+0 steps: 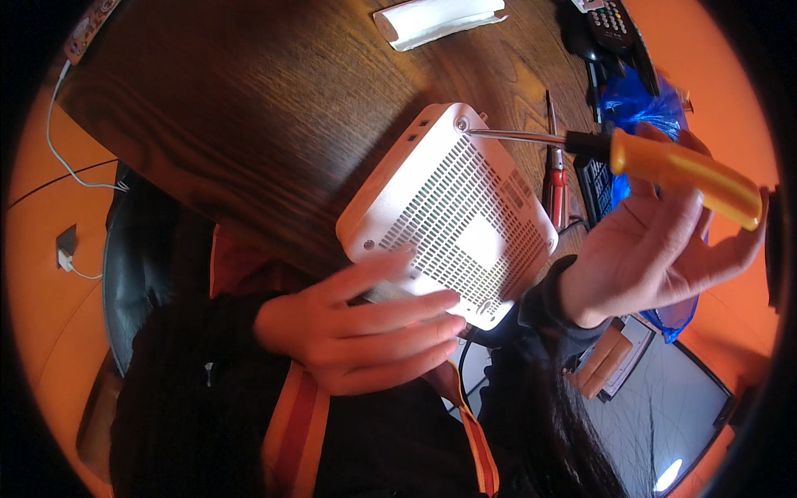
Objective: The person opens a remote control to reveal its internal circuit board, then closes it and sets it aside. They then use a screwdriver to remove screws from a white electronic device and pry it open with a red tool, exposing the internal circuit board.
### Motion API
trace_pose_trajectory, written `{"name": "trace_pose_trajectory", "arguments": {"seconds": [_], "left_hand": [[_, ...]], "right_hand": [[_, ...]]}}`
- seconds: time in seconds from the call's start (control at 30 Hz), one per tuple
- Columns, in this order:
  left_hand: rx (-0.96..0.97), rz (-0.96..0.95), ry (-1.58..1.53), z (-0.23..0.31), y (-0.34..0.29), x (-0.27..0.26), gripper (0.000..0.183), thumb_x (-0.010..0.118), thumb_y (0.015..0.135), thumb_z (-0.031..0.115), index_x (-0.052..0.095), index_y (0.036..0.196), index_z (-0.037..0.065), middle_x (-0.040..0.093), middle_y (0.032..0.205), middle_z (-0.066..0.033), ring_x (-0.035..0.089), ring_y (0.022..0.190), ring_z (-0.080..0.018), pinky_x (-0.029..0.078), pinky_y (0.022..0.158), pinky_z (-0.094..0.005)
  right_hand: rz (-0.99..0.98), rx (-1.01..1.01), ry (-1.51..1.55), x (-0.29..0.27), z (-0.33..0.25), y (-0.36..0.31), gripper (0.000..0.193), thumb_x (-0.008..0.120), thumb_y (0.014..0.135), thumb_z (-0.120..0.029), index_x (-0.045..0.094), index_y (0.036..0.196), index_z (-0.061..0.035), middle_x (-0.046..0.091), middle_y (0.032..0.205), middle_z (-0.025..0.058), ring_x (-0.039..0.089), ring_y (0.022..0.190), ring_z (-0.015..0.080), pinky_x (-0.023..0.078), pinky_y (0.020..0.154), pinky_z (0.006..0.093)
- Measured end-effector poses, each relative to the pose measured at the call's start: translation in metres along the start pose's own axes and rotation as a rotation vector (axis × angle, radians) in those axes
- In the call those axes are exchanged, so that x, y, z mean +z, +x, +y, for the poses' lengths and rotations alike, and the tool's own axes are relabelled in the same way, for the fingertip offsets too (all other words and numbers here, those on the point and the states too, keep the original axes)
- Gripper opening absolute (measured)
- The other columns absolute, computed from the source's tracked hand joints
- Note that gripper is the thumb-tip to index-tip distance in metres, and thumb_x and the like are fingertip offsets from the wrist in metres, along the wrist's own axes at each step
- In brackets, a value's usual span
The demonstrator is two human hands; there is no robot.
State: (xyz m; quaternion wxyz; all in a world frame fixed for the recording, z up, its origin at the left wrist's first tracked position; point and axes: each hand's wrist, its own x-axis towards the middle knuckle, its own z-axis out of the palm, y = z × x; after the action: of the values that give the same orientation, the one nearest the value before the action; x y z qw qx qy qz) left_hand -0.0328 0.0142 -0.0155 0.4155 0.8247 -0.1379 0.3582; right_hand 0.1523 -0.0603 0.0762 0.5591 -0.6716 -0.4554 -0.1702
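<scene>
A white vented electronics box point(465, 236), its grille side up, lies tilted at the near edge of the dark wooden table point(232, 100). My right hand point(643, 253) grips a screwdriver with a yellow handle point(689, 176). The shaft reaches left to the box's far corner, where its tip meets a recessed screw point(462, 124). Over the box's near left side is my left hand point(357, 332), fingers stretched and apart, slightly blurred. Whether those fingers touch the box I cannot tell. Just right of the box lies a second screwdriver with a red handle point(557, 191).
A white paper roll point(440, 23) lies at the far side. Toward the right are a dark remote control point(610, 26), a blue plastic bag point(635, 100) and a keyboard point(594, 187). A white cable point(51, 137) hangs off the left edge beside a black chair point(133, 274).
</scene>
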Motion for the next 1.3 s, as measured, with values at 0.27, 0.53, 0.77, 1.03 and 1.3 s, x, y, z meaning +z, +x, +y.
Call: {"name": "trace_pose_trajectory", "arguments": {"seconds": [0.27,0.53,0.77,1.03,1.3], "left_hand": [[-0.438,-0.105,0.331,-0.038,0.058,-0.041,0.043,0.069,0.070,0.019,0.059,0.111,0.011,0.061,0.108,-0.0080,0.038,0.121,-0.0348,0.013,0.098,-0.0635],[-0.476,-0.113,0.222,-0.055,0.059,-0.025,0.058,0.073,0.068,0.027,0.051,0.118,0.006,0.061,0.107,-0.0058,0.032,0.127,-0.0288,-0.001,0.098,-0.0650],[-0.501,-0.126,0.211,-0.052,0.061,-0.027,0.058,0.074,0.067,0.020,0.051,0.119,0.007,0.062,0.107,-0.0052,0.034,0.126,-0.0276,0.001,0.099,-0.0635],[-0.504,-0.158,0.257,-0.048,0.064,-0.030,0.052,0.071,0.069,0.015,0.053,0.117,0.007,0.062,0.107,-0.0071,0.037,0.123,-0.0279,0.010,0.102,-0.0576],[-0.171,-0.301,-0.035,-0.066,0.114,-0.058,0.023,0.056,0.078,0.003,0.059,0.101,0.002,0.060,0.084,-0.0119,0.056,0.084,-0.0257,0.043,0.075,-0.0334]], "right_hand": [[0.030,-0.044,0.004,-0.005,0.005,-0.004,0.053,0.058,0.081,-0.002,0.032,0.125,-0.0125,0.055,0.104,0.0164,0.061,0.089,0.0298,0.053,0.073,0.0462],[0.049,-0.036,0.032,-0.014,0.014,-0.009,0.057,0.056,0.081,0.001,0.027,0.127,-0.0135,0.054,0.103,0.0177,0.061,0.088,0.0301,0.052,0.074,0.0489],[-0.106,-0.072,0.170,-0.011,0.015,-0.003,0.057,0.053,0.082,0.001,0.024,0.129,-0.0136,0.055,0.103,0.0201,0.061,0.086,0.0341,0.053,0.072,0.0502],[-0.063,-0.089,0.135,-0.009,0.011,-0.005,0.053,0.049,0.085,-0.002,0.025,0.130,-0.0145,0.053,0.106,0.0262,0.059,0.091,0.0378,0.053,0.073,0.0481],[-0.249,-0.019,0.337,-0.010,0.014,-0.001,0.048,0.045,0.089,-0.016,0.021,0.131,-0.0114,0.049,0.113,0.0287,0.056,0.098,0.0380,0.049,0.081,0.0471]]}}
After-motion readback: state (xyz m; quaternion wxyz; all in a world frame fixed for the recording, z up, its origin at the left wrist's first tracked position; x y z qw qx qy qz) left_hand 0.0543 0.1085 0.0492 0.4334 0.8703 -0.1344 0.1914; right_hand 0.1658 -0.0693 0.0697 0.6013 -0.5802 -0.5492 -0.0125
